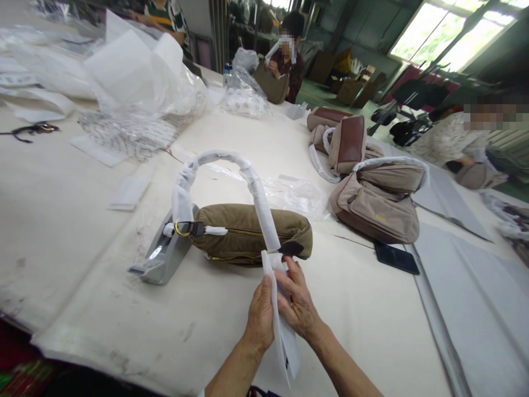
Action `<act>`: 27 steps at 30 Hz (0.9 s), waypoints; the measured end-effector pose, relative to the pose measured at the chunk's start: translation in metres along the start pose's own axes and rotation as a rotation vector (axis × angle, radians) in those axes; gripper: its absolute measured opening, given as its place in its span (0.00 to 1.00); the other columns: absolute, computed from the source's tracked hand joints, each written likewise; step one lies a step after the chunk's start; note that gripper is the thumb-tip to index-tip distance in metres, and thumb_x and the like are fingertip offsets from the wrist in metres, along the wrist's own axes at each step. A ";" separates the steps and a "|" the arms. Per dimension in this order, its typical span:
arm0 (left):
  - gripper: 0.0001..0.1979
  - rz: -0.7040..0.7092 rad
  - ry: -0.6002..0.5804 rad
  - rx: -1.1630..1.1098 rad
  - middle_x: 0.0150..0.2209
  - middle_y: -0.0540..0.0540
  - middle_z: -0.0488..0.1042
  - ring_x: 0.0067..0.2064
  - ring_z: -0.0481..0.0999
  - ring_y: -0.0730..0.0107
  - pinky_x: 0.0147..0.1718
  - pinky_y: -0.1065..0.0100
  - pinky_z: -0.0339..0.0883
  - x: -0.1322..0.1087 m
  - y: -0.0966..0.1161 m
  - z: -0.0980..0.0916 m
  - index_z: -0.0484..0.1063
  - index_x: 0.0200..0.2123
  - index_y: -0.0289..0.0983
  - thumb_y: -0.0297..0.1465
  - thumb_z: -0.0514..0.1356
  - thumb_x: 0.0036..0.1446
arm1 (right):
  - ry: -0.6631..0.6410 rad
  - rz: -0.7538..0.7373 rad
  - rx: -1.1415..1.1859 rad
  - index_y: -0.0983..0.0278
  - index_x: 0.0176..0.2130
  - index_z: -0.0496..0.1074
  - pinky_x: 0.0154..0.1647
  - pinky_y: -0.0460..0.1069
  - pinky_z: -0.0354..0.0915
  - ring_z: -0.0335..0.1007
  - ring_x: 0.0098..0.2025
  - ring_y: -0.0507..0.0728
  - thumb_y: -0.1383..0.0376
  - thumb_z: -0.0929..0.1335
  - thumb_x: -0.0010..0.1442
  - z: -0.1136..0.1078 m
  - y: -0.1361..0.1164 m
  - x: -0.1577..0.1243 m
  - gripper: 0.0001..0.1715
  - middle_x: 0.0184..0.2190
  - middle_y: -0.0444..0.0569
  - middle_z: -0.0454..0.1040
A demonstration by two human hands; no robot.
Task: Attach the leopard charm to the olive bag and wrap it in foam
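Observation:
An olive-green handbag [243, 225] lies on the table with its zipped top facing up. Its handle [225, 157] arches above it, wrapped in white material. At the bag's near right end, my left hand [261, 311] grips a folded white sheet [281, 331], thumb on the outer face. My right hand [298, 300] is closed on the sheet's other side, some fingers tucked against its fold and the fingertips close to the bag's dark end tab [291, 249]. Left of the bag stands a grey tape dispenser [163, 256], partly behind the gold ring.
Taupe handbags [376, 209] sit to the right, beside a dark phone [397, 258]. Crumpled clear plastic [295, 196] lies behind the olive bag. White sheets and plastic wrap [136, 77] are heaped at the back left. Co-workers [293, 66] handle bags along the far and right edges.

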State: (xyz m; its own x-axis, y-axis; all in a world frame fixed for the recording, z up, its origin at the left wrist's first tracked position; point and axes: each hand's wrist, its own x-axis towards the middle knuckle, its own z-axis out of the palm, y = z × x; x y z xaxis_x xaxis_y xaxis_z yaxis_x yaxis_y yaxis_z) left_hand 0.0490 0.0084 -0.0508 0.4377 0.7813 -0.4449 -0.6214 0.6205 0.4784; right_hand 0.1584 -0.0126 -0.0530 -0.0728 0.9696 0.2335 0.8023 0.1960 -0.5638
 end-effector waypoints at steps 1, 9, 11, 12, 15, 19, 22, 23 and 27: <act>0.24 0.004 -0.011 0.018 0.46 0.37 0.73 0.52 0.68 0.57 0.55 0.61 0.57 0.000 0.001 0.000 0.70 0.48 0.32 0.44 0.54 0.56 | -0.006 0.018 0.005 0.57 0.54 0.60 0.59 0.68 0.41 0.41 0.63 0.66 0.65 0.62 0.55 -0.001 -0.001 0.001 0.26 0.62 0.52 0.43; 0.21 -0.050 -0.111 0.155 0.43 0.40 0.75 0.46 0.72 0.59 0.48 0.63 0.63 0.002 0.014 0.002 0.68 0.49 0.34 0.39 0.58 0.54 | -0.066 0.105 0.005 0.61 0.53 0.61 0.59 0.66 0.44 0.45 0.61 0.65 0.67 0.65 0.50 -0.007 -0.013 0.008 0.29 0.56 0.56 0.55; 0.21 -0.075 -0.114 0.151 0.41 0.40 0.75 0.43 0.73 0.60 0.45 0.65 0.65 0.005 0.015 0.000 0.69 0.47 0.32 0.39 0.59 0.53 | -0.072 0.124 0.005 0.61 0.53 0.62 0.59 0.66 0.45 0.47 0.61 0.66 0.68 0.65 0.49 -0.005 -0.015 0.010 0.30 0.55 0.56 0.57; 0.21 -0.081 -0.110 0.148 0.39 0.40 0.75 0.41 0.74 0.61 0.43 0.65 0.66 0.006 0.016 0.000 0.69 0.46 0.32 0.39 0.60 0.52 | -0.067 0.132 0.009 0.61 0.52 0.62 0.59 0.66 0.46 0.47 0.61 0.66 0.68 0.65 0.48 -0.005 -0.017 0.010 0.30 0.55 0.56 0.58; 0.21 -0.107 -0.090 0.135 0.35 0.41 0.76 0.36 0.75 0.63 0.37 0.67 0.67 0.009 0.018 -0.003 0.70 0.43 0.32 0.40 0.62 0.50 | -0.078 0.176 0.073 0.60 0.52 0.63 0.56 0.64 0.53 0.47 0.61 0.66 0.69 0.65 0.49 -0.010 -0.024 0.014 0.30 0.57 0.56 0.57; 0.19 -0.147 -0.079 0.115 0.31 0.43 0.75 0.30 0.73 0.67 0.30 0.69 0.66 0.011 0.018 -0.007 0.71 0.39 0.32 0.40 0.63 0.48 | -0.239 0.281 0.363 0.59 0.53 0.63 0.37 0.50 0.69 0.60 0.54 0.63 0.70 0.66 0.47 -0.027 -0.032 0.022 0.32 0.59 0.53 0.55; 0.18 -0.127 -0.125 0.086 0.29 0.44 0.74 0.29 0.72 0.70 0.27 0.72 0.64 0.012 0.018 -0.008 0.71 0.40 0.31 0.38 0.63 0.49 | -0.267 0.283 0.545 0.59 0.52 0.66 0.45 0.52 0.67 0.62 0.53 0.61 0.70 0.65 0.51 -0.030 -0.030 0.022 0.27 0.59 0.50 0.56; 0.17 -0.118 -0.133 0.071 0.29 0.44 0.74 0.28 0.72 0.71 0.28 0.72 0.63 0.012 0.018 -0.008 0.71 0.40 0.31 0.37 0.63 0.49 | -0.217 0.286 0.559 0.59 0.52 0.66 0.50 0.54 0.63 0.58 0.57 0.62 0.69 0.65 0.53 -0.028 -0.028 0.019 0.25 0.60 0.51 0.56; 0.17 -0.123 -0.140 0.021 0.30 0.45 0.74 0.28 0.72 0.71 0.29 0.72 0.63 0.009 0.018 -0.007 0.71 0.41 0.32 0.36 0.63 0.49 | -0.049 0.328 0.613 0.61 0.56 0.62 0.58 0.59 0.53 0.40 0.64 0.63 0.60 0.66 0.55 -0.014 -0.016 0.004 0.29 0.63 0.54 0.47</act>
State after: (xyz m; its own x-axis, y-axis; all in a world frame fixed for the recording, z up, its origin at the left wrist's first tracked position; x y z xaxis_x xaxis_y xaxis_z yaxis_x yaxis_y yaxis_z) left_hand 0.0372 0.0256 -0.0512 0.5964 0.7003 -0.3924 -0.5445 0.7121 0.4433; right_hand 0.1540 -0.0140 -0.0323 0.0782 0.9955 -0.0530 0.3094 -0.0748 -0.9480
